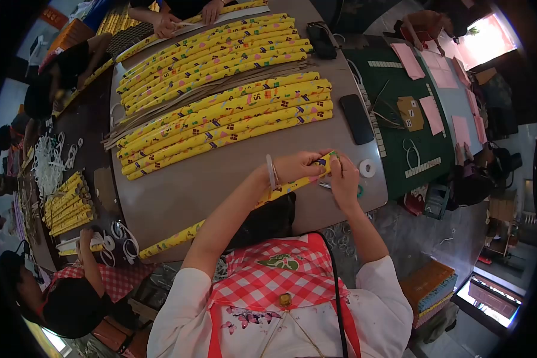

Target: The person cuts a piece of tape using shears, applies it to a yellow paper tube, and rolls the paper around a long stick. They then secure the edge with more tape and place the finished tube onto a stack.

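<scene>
Both my hands are at the right end of a long yellow patterned roll [188,234], which slants across the table's front edge below my forearms. My left hand [301,166] is wrapped round the roll just short of its end. At the very tip, my right hand [343,173] pinches the roll with thumb and fingers. A roll of white tape [367,168] lies right of my right hand, and a green ring [360,191] is partly hidden by it. Scissors [324,185] lie partly hidden under the yellow roll.
Rows of yellow rolls [227,119] cover the middle of the brown table [179,200]. A black phone [356,119] lies at right, beside a green mat [394,143] with tiles and pink sheets. A co-worker's hands [167,25] are across the table; another person [71,298] sits at lower left.
</scene>
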The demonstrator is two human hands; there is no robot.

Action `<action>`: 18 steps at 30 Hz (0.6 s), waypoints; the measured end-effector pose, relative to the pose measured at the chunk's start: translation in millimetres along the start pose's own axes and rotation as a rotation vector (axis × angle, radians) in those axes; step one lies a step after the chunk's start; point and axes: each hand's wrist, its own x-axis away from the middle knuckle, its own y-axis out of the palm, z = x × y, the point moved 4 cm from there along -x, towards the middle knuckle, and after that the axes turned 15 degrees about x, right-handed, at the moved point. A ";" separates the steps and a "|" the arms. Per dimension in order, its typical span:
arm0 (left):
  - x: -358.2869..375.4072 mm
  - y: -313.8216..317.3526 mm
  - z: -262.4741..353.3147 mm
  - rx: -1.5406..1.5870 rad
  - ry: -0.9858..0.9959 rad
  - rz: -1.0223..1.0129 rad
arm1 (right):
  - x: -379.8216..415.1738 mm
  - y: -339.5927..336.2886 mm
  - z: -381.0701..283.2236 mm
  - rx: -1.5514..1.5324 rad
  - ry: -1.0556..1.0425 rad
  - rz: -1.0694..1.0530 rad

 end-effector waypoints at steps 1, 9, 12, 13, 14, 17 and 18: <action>-1.6 -2.2 -3.7 -0.005 -0.003 0.010 | -0.1 -1.1 -3.1 -0.053 0.065 -0.014; -1.2 1.2 -3.8 -0.026 0.001 0.006 | 0.0 -2.0 11.5 -0.013 0.079 -0.096; -3.5 1.3 -3.6 -0.044 0.015 -0.011 | -0.9 -1.6 6.5 0.081 0.094 -0.098; -7.4 -3.2 -9.6 -0.096 0.030 0.032 | -0.6 2.1 12.8 0.037 0.105 -0.055; -9.2 -6.8 -14.5 -0.146 0.044 0.075 | -0.5 5.0 18.5 -0.007 0.118 -0.013; 4.0 -18.4 -21.2 -0.386 0.274 0.434 | -6.5 12.5 39.0 -0.073 0.235 -0.049; 12.3 -19.1 -23.7 -0.381 0.269 0.435 | -9.5 14.3 51.5 -0.072 0.240 -0.053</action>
